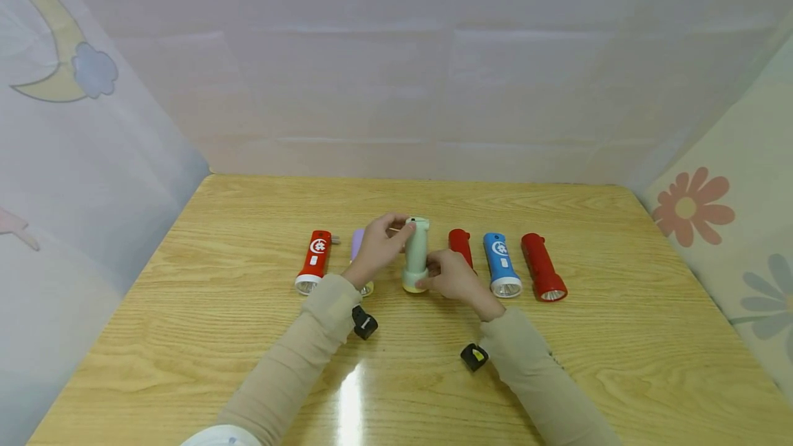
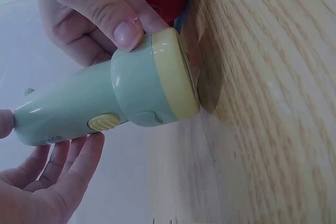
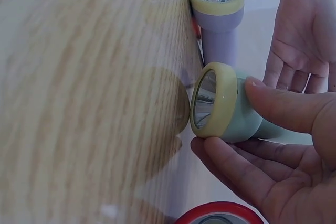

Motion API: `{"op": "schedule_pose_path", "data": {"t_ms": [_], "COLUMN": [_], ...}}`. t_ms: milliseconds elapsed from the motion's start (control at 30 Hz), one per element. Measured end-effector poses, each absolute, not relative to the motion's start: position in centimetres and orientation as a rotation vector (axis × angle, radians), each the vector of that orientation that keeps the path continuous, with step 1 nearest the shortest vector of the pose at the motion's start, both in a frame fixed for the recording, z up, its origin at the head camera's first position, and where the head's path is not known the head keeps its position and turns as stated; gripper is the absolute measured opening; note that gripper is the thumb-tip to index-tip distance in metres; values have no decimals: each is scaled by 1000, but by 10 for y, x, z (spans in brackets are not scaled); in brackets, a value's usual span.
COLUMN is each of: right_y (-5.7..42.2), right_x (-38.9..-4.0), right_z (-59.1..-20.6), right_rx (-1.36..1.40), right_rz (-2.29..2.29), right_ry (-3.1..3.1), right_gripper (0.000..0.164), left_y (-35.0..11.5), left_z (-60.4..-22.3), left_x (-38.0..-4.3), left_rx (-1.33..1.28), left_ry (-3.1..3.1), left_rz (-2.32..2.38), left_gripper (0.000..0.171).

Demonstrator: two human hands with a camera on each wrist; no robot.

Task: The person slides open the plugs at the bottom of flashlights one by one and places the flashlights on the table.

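Both hands hold a mint-green flashlight (image 1: 416,253) with a pale yellow rim, tilted with its lens end close to the wooden table (image 1: 396,391). My left hand (image 1: 381,246) grips its tail end, the thumb on the end and the fingers along the body beside a yellow switch (image 2: 104,122) in the left wrist view. At the head, my right hand (image 1: 455,275) pinches the green collar between thumb and fingers. A lilac flashlight (image 3: 220,38) lies just left of it, partly behind my left hand in the head view.
Left of the hands lies a red flashlight (image 1: 314,261) with a white rim and prongs out. To the right are a red flashlight (image 1: 460,243) partly hidden by my right hand, a blue one (image 1: 502,263) and another red one (image 1: 544,267).
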State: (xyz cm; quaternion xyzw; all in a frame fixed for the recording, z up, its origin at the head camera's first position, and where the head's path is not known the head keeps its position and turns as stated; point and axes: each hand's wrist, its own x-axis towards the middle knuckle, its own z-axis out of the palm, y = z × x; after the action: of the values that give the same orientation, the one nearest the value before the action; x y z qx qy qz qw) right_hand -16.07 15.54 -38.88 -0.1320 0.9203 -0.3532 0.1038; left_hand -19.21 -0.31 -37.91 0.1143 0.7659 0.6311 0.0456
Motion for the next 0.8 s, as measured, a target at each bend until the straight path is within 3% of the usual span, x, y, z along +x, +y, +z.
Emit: {"op": "schedule_pose_path", "data": {"t_ms": [400,800], "right_y": [154,153], "right_x": [-160,-161], "right_z": [-389,-391], "right_rx": [-367,-380], "right_rz": [-1062,-1088], "right_ry": [2700,2706], "right_gripper": [33,36], "left_y": [-5,-8], "left_z": [-377,-377], "left_x": [-190,-186], "left_rx": [313,482], "left_ry": [2298,2416], "left_rz": [1951,1901], "left_gripper": [30,29]}}
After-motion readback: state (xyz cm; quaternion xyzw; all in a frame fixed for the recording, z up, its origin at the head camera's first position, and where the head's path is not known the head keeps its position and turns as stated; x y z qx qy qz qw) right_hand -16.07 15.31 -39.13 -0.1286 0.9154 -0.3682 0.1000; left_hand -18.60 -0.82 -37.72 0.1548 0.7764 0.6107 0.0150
